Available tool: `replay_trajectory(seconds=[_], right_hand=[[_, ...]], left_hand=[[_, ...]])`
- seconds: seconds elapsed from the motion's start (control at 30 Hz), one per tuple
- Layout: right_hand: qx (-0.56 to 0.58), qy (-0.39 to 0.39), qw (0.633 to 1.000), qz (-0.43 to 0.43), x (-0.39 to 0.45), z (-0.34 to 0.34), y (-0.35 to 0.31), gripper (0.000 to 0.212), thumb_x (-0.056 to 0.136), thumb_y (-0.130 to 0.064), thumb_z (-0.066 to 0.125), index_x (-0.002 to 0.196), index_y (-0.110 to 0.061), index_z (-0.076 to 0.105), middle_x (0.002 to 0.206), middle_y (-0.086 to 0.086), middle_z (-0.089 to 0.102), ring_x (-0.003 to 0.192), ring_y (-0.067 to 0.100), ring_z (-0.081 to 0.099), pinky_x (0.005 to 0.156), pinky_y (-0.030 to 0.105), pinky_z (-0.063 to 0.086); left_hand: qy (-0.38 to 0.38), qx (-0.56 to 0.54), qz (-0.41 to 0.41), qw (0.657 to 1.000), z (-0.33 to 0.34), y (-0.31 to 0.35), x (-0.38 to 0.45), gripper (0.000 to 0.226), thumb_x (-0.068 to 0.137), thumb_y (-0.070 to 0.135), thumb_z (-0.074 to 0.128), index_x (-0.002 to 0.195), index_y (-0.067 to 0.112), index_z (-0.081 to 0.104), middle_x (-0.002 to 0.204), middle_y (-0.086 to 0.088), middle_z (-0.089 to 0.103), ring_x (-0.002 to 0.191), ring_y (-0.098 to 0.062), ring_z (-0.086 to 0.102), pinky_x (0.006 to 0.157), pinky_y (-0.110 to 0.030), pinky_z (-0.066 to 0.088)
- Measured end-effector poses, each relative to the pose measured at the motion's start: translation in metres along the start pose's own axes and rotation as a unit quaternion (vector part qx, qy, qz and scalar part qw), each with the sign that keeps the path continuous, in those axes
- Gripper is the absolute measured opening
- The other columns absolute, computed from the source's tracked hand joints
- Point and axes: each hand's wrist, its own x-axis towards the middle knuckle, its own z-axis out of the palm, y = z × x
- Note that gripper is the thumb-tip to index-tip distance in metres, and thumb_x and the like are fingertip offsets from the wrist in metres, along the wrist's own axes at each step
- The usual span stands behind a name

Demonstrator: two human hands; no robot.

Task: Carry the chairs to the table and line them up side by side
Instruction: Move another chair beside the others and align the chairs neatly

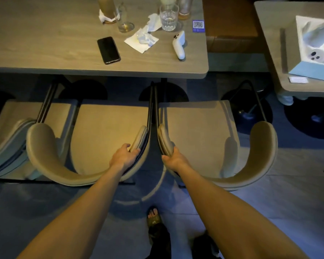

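Three beige upholstered chairs with curved backs stand in a row at the near edge of the wooden table [45, 53]. The middle chair [108, 128] and the right chair [200, 131] sit side by side, their dark armrest frames almost touching. My left hand [124, 156] grips the right end of the middle chair's curved back. On the left end of the right chair's back my right hand [173, 157] is closed. The left chair [13, 128] is partly cut off by the frame edge and overlaps the middle chair.
On the table lie a black phone [108, 50], crumpled napkins [142, 39], several glasses [168, 16] and a white controller [179, 44]. A second table [269, 43] carrying an open box stands at the right. Round black table bases sit on the floor. My foot [154, 219] is below.
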Motion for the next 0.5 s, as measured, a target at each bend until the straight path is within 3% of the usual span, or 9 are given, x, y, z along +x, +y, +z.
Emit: replay_trajectory(seconds=[0.13,0.2,0.5], right_hand=[[-0.053,0.094,0.994,0.023,0.001,0.012,-0.006,0.048,0.1,-0.05,0.038,0.143,-0.028,0.033,0.136,0.012,0.055,0.124,0.038,0.051,0.104,0.047,0.034],[-0.069,0.121,0.99,0.027,-0.001,0.014,-0.007,0.04,0.102,-0.047,0.036,0.136,-0.027,0.039,0.133,0.011,0.057,0.122,0.036,0.053,0.1,0.045,0.033],[-0.053,0.102,0.993,0.038,-0.008,0.026,-0.022,0.034,0.104,-0.043,0.035,0.132,-0.025,0.04,0.133,0.011,0.055,0.122,0.037,0.052,0.101,0.049,0.032]], left_hand=[[-0.077,0.006,-0.006,0.997,0.005,-0.007,0.016,0.083,0.082,0.07,0.046,0.149,0.022,0.036,0.145,-0.009,0.051,0.127,-0.033,0.052,0.108,-0.043,0.041],[-0.092,0.021,-0.007,0.996,0.005,-0.007,0.023,0.08,0.086,0.067,0.044,0.151,0.023,0.033,0.147,-0.009,0.049,0.13,-0.034,0.049,0.11,-0.045,0.039],[-0.096,0.034,-0.029,0.994,0.009,-0.003,0.027,0.075,0.093,0.06,0.044,0.155,0.025,0.021,0.155,-0.009,0.038,0.14,-0.034,0.038,0.115,-0.046,0.032]])
